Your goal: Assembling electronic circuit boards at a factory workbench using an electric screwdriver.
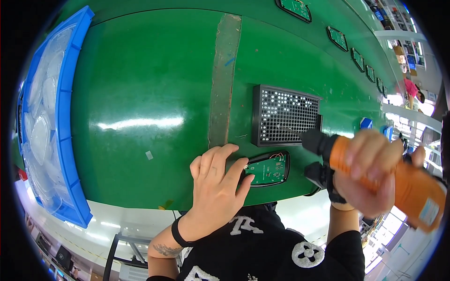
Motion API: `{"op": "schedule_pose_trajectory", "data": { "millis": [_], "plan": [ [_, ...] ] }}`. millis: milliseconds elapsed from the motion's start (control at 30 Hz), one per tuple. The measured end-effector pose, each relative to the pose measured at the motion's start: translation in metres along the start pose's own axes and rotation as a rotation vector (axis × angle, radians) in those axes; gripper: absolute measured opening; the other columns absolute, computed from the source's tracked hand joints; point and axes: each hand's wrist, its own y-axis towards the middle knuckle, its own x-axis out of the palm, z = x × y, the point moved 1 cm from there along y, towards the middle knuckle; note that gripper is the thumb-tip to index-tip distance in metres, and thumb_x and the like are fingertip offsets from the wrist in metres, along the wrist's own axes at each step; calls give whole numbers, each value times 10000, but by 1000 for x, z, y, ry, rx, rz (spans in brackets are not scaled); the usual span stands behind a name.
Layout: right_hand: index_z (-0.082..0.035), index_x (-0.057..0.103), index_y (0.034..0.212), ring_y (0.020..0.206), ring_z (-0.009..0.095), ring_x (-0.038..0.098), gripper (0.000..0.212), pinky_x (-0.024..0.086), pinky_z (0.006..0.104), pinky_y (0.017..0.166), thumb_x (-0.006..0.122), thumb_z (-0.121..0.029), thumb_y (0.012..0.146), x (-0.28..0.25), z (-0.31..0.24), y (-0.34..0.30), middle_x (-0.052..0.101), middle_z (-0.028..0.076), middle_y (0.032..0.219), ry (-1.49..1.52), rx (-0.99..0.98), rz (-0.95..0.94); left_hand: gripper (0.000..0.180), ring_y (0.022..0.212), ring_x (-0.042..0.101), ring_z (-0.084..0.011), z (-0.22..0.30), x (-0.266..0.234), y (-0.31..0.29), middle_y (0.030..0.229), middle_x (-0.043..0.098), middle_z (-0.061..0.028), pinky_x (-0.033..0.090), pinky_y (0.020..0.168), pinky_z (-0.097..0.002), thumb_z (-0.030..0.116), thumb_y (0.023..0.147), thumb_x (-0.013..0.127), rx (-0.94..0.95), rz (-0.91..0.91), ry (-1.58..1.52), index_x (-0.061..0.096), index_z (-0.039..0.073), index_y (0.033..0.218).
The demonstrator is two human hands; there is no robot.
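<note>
My right hand [368,173] is wrapped round an orange electric screwdriver [408,187] with a black nose. Its tip points left over a black screw tray [257,114], a block full of small holes, many with shiny screws in them. Below the tray, at the near table edge, lies a black plastic housing [288,164] with a green circuit board [269,169] and thin reddish wires. The thumb and index finger of my left hand [218,175] grip the left edge of that housing; the other fingers bend over the green table surface.
A blue bin [70,112] of clear plastic parts stands at the left. Several more housings with boards [337,38] line the far right side. A brownish strip [222,84] crosses the green table [140,84]. Another person [412,90] is in the right background.
</note>
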Motion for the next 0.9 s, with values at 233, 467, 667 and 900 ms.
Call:
{"op": "schedule_pose_trajectory", "data": {
  "millis": [233,467,667,900],
  "plan": [
    [-61,342,1089,368,118,486,426,445,213,354,603,-61,752,32,-5,-40,509,13,542,171,-103,-50,323,1017,470,-280,-2,-1,-1,1102,497,-87,298,872,-388,73,624,731,-19,-6,-32,613,47,923],
    [-33,336,1072,363,125,498,444,480,247,360,616,-20,727,38,0,-46,516,36,513,224,-141,-65,347,1001,481,-281,-3,0,-1,1095,496,-82,304,857,-382,57,602,737,3,11,-37,611,50,925],
    [-37,338,1069,358,125,490,434,470,239,352,611,-26,732,40,1,-47,512,34,514,216,-130,-39,313,1010,474,-276,-3,-1,-2,1103,479,-94,305,835,-376,79,638,713,24,4,-29,597,26,924],
    [-38,338,1068,361,123,490,426,465,236,347,604,-25,736,43,1,-49,511,32,520,211,-126,-32,315,1016,472,-277,-3,-1,-4,1106,475,-94,302,841,-376,80,644,712,29,4,-36,592,27,930]
  ]
}}
